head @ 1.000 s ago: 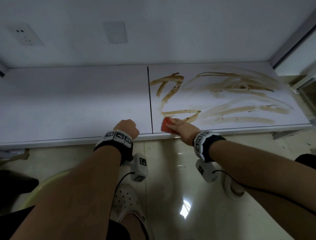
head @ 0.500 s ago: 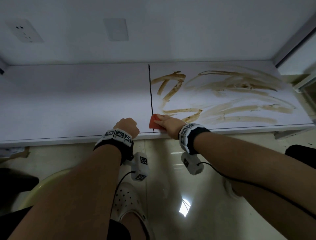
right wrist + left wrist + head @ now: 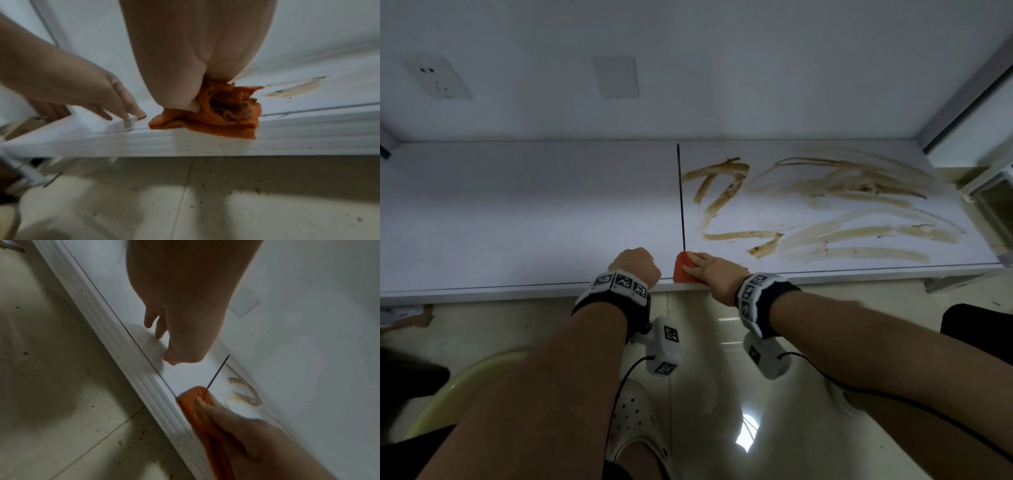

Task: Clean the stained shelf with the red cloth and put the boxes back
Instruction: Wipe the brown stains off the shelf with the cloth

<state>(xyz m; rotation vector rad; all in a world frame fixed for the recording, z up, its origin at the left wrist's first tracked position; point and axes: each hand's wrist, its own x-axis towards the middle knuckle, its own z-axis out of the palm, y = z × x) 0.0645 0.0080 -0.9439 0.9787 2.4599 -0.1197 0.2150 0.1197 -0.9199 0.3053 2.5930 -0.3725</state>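
Note:
The white shelf [image 3: 517,222] runs across the head view, with brown stains [image 3: 825,192] smeared over its right panel. A red cloth [image 3: 681,270] lies bunched at the front edge, right at the dark seam [image 3: 681,195]. My right hand [image 3: 700,263] lies flat on the cloth with straight fingers [image 3: 201,402] and presses it down. Part of the cloth [image 3: 226,116] hangs over the edge and shows a brown soiled patch. My left hand [image 3: 635,265] rests just left of the seam, its fingertips [image 3: 131,113] touching the shelf and holding nothing. No boxes are in view.
A wall socket [image 3: 436,80] and a blank plate [image 3: 616,77] sit on the wall behind the shelf. A metal frame [image 3: 989,192] stands at the shelf's right end. Below are a glossy tiled floor [image 3: 722,394], my white shoe [image 3: 635,421] and a yellow-green rim [image 3: 448,387].
My right hand has slid the red cloth leftwards along the front edge, from under the lowest stain to the seam. The left hand has stayed in place.

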